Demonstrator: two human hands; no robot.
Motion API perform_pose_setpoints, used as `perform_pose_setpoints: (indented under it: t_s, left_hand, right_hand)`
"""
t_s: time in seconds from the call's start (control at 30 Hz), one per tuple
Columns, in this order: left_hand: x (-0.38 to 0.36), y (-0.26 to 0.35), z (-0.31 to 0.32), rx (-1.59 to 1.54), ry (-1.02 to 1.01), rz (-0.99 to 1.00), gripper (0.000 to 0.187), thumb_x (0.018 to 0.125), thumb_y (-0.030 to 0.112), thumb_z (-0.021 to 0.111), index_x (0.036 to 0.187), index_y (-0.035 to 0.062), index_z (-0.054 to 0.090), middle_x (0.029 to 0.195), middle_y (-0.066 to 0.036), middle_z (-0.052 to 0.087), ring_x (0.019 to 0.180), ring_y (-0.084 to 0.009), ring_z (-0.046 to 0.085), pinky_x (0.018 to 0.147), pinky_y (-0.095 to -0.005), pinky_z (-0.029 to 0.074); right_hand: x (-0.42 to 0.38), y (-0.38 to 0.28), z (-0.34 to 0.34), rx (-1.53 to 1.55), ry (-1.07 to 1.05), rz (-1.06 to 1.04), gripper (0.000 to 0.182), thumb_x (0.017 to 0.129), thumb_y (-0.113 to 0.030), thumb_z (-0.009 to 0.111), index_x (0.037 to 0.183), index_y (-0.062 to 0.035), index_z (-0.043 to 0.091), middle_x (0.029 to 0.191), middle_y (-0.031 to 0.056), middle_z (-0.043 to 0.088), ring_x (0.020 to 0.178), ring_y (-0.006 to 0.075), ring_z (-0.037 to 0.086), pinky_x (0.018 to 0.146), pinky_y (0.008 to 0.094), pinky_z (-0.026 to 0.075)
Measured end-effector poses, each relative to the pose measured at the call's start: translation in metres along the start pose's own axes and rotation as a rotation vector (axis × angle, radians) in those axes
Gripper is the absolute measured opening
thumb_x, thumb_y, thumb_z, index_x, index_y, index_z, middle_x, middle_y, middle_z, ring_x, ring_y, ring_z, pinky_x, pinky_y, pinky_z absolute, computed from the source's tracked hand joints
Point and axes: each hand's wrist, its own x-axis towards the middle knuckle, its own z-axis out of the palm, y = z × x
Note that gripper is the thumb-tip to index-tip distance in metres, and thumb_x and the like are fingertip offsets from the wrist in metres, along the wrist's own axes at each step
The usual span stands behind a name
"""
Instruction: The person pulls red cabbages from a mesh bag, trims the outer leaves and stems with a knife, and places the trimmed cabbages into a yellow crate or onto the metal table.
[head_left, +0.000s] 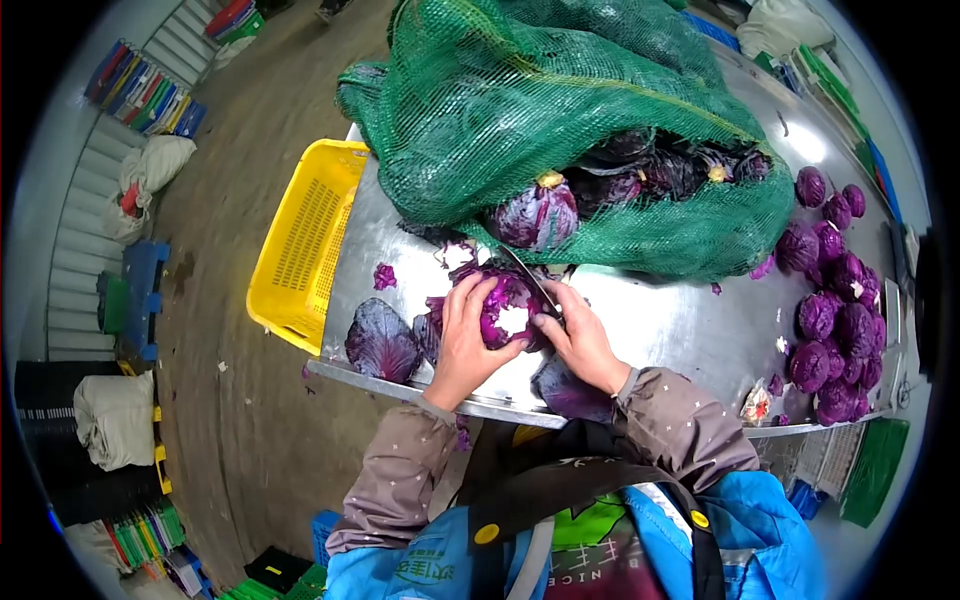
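Note:
A purple cabbage with a pale cut patch sits near the front edge of the steel table. My left hand is closed around its left side. On the other side, my right hand grips a knife, its thumb against the cabbage; the handle is mostly hidden in the fingers. Loose outer leaves lie about: one dark leaf to the left, another leaf under my right wrist. Just behind, a green mesh sack lies open, showing untrimmed cabbages such as one cabbage at its mouth.
Several trimmed cabbages are grouped at the table's right end. A yellow crate stands against the left side of the steel table. Stacked coloured crates and white sacks line the left wall.

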Motion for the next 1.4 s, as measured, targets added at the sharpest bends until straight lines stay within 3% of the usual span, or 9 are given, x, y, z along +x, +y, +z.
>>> perform_pose_setpoints:
  t_s: [0.1,0.5,0.7,0.93,0.97,1.0,1.17,1.33,1.4]
  left_hand:
    - [0.006,0.006,0.014,0.068,0.131,-0.071,0.082,0.057,0.026,0.081,0.125,0.0064,0.040,0.124,-0.017,0.038,0.116,-0.0355,0.037,0.099,-0.0470,0.030]
    - [0.016,0.018,0.029,0.117,0.198,-0.153,0.078,0.057,0.025,0.080,0.120,0.0023,0.041,0.117,-0.018,0.037,0.111,-0.0365,0.035,0.096,-0.0487,0.030]
    - [0.023,0.026,0.038,0.153,0.241,-0.199,0.077,0.059,0.025,0.080,0.120,0.0023,0.041,0.116,-0.018,0.036,0.110,-0.0366,0.034,0.096,-0.0486,0.030]
    - [-0.015,0.022,0.045,0.062,0.356,-0.197,0.080,0.060,0.026,0.083,0.123,0.0049,0.040,0.123,-0.018,0.032,0.116,-0.0375,0.030,0.098,-0.0499,0.028]
    - [-0.027,0.018,0.046,0.021,0.375,-0.190,0.081,0.060,0.025,0.083,0.123,0.0054,0.038,0.123,-0.018,0.031,0.117,-0.0373,0.031,0.098,-0.0494,0.029]
    - [-0.039,0.014,0.046,-0.017,0.390,-0.186,0.081,0.060,0.025,0.084,0.124,0.0058,0.037,0.124,-0.018,0.030,0.118,-0.0371,0.032,0.099,-0.0488,0.030]
    - [-0.051,0.022,0.016,-0.040,0.334,-0.273,0.082,0.061,0.023,0.082,0.125,0.0041,0.034,0.123,-0.018,0.033,0.116,-0.0340,0.036,0.099,-0.0458,0.032]
    - [-0.028,0.018,-0.005,-0.085,0.131,-0.432,0.074,0.063,0.025,0.079,0.124,0.0039,0.042,0.118,-0.017,0.039,0.113,-0.0328,0.043,0.097,-0.0403,0.037]
    - [-0.034,0.021,0.000,-0.061,0.145,-0.346,0.074,0.062,0.023,0.078,0.125,0.0059,0.043,0.121,-0.018,0.038,0.115,-0.0344,0.042,0.098,-0.0413,0.037]
  right_hand:
    - [-0.013,0.000,-0.006,-0.012,-0.004,-0.057,0.043,0.089,-0.007,0.050,0.132,-0.0158,0.046,0.101,0.0150,0.053,0.087,0.0352,0.058,0.071,0.0406,0.048]
    - [-0.008,0.001,0.004,-0.226,0.053,-0.108,0.052,0.083,-0.005,0.055,0.132,-0.0208,0.047,0.099,0.0140,0.051,0.067,0.0328,0.061,0.054,0.0417,0.049]
    - [0.030,-0.004,-0.004,-0.568,0.027,-0.112,0.047,0.081,-0.008,0.053,0.127,-0.0177,0.049,0.088,0.0153,0.053,0.058,0.0325,0.061,0.050,0.0420,0.049]
    - [0.046,0.045,-0.010,-0.379,0.063,-0.208,0.044,0.081,-0.018,0.061,0.124,-0.0138,0.050,0.083,0.0152,0.060,0.071,0.0371,0.061,0.062,0.0466,0.048]
    - [0.049,0.046,-0.012,-0.294,0.045,-0.006,0.040,0.078,-0.023,0.066,0.114,-0.0102,0.055,0.078,0.0184,0.063,0.074,0.0381,0.061,0.065,0.0465,0.047]
    - [0.050,0.053,-0.011,-0.196,0.098,0.011,0.031,0.079,-0.024,0.067,0.104,-0.0065,0.059,0.076,0.0213,0.063,0.075,0.0391,0.061,0.067,0.0458,0.048]
    - [0.037,-0.005,-0.017,-0.044,-0.024,0.049,0.021,0.079,-0.016,0.063,0.096,-0.0043,0.058,0.076,0.0201,0.062,0.075,0.0401,0.060,0.066,0.0439,0.047]
    - [0.019,-0.013,-0.004,-0.053,0.023,-0.178,0.018,0.080,-0.013,0.061,0.096,-0.0054,0.057,0.079,0.0189,0.060,0.076,0.0387,0.059,0.065,0.0447,0.047]
    - [0.023,0.018,-0.009,-0.089,0.113,0.010,0.022,0.080,-0.015,0.062,0.098,-0.0055,0.057,0.082,0.0186,0.061,0.076,0.0387,0.060,0.065,0.0458,0.047]
